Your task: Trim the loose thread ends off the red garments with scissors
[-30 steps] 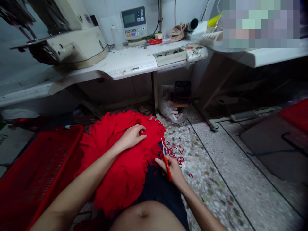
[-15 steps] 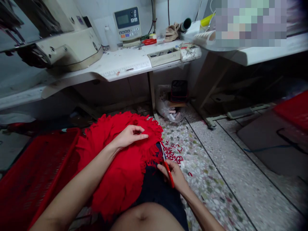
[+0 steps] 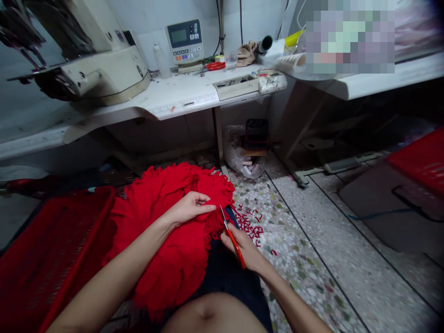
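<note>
spreading across dark shorts [image 3: 225, 273], a fringed red cloth [image 3: 166, 249], beside a red plastic crate [image 3: 58, 240], below a white bench [image 3: 180, 104] and above a speckled terrazzo floor [image 3: 322, 273]. left hand [image 3: 189, 208] resting on top, fingers [image 3: 204, 208] loosely curled. right hand [image 3: 243, 249] gripping red-handled scissors [image 3: 235, 245], fingers closed round the handles, blades tilted further inward than before, now at the cloth's edge, above scattered red snippets [image 3: 248, 224].

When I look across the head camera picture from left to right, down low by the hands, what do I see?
Red plastic crate → red fringed cloth → right hand holding red-handled scissors → speckled stone floor → red object
</note>
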Tool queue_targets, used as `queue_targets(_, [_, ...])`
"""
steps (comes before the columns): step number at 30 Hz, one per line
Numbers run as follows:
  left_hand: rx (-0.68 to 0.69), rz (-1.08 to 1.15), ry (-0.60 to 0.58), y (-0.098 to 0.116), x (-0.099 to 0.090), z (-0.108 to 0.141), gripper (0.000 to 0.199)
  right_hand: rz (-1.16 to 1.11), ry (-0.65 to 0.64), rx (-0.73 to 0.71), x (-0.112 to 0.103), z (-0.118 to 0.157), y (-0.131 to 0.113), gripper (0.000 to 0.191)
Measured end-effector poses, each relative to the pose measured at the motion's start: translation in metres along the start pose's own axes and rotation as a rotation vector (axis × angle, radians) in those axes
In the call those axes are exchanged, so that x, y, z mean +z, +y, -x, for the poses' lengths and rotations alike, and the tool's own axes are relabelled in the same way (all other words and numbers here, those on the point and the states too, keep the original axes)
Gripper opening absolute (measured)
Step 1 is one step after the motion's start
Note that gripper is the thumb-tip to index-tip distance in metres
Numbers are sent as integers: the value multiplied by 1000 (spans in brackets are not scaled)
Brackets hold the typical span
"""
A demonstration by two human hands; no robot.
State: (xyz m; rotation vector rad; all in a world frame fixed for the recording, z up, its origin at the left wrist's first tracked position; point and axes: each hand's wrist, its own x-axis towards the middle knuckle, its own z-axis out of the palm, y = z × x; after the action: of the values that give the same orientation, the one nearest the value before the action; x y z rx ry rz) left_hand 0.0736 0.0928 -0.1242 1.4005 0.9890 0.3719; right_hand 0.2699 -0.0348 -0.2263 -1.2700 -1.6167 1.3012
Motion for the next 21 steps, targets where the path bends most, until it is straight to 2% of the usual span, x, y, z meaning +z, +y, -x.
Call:
queue_targets(6, [-36, -6, -54, -2, -2, -2, 45, 4, -26, -19, -1, -8, -1, 35])
queue_targets(11, [-46, -27, -122, -1, -3, -4, 44, -11, 12, -19, -1, -10, -1, 38])
queue_targets(18, [-64, -80, -140, -2, -2, -8, 43, -153, 118, 96, 13, -5, 15, 54])
queue_targets(21, [-65, -94, -165, -2, 0, -8, 42, -165, 98, 86, 13, 1, 16, 53])
